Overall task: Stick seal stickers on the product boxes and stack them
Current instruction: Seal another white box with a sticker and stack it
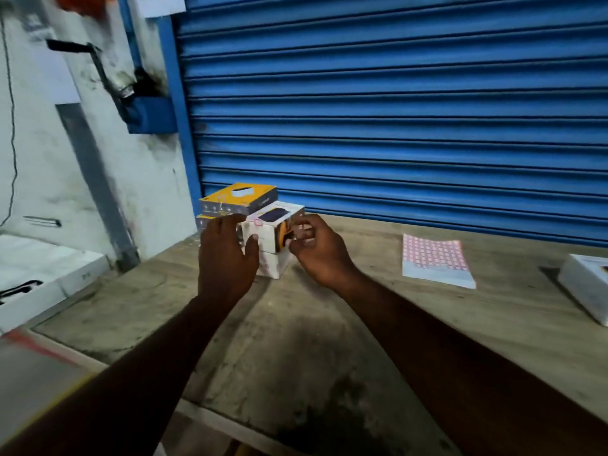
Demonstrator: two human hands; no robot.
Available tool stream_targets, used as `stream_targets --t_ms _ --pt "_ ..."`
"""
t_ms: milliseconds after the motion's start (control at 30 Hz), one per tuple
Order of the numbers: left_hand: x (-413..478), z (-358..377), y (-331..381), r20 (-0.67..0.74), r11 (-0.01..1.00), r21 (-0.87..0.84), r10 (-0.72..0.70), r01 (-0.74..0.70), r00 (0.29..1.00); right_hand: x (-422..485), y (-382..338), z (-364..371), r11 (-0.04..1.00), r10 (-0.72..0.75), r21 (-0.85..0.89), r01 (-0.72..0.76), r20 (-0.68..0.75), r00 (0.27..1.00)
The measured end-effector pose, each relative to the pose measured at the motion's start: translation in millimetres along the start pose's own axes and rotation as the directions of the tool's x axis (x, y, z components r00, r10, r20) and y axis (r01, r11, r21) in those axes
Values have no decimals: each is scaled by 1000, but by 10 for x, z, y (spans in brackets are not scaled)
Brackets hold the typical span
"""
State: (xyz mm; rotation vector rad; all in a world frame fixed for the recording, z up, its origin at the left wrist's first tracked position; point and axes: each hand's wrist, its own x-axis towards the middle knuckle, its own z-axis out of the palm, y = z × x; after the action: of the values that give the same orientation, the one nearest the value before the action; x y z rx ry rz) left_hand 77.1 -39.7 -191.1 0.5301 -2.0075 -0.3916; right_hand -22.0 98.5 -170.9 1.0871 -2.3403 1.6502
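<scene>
A white product box [268,227] with a blue and orange picture sits on top of another white box [274,266] at the back left of the worktable [296,340]. My left hand [227,255] grips its left end, thumb on the front face. My right hand [317,250] is at its right end with fingers curled, pinching the orange end; a sticker in the fingers cannot be made out. Behind stands a stack of yellow and grey boxes [240,199]. A pad of pink seal stickers [436,260] lies to the right.
Another white box [587,287] lies at the table's right edge. A blue roller shutter [394,110] closes off the back. White flat boxes [42,284] lie on a lower surface to the left, below a stained white wall.
</scene>
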Motion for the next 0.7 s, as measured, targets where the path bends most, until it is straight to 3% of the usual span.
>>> stream_targets --t_ms 133,400,700 --pt "15 84 -139 55 982 -174 -64 72 996 93 0 250 997 -80 -14 80 12 997" --pt "74 173 -15 54 959 -264 -93 104 994 128 134 289 995 -88 40 93 -122 989" --pt "-213 348 784 116 827 -525 -166 203 979 -124 312 -535 985 -159 31 171 -236 959"
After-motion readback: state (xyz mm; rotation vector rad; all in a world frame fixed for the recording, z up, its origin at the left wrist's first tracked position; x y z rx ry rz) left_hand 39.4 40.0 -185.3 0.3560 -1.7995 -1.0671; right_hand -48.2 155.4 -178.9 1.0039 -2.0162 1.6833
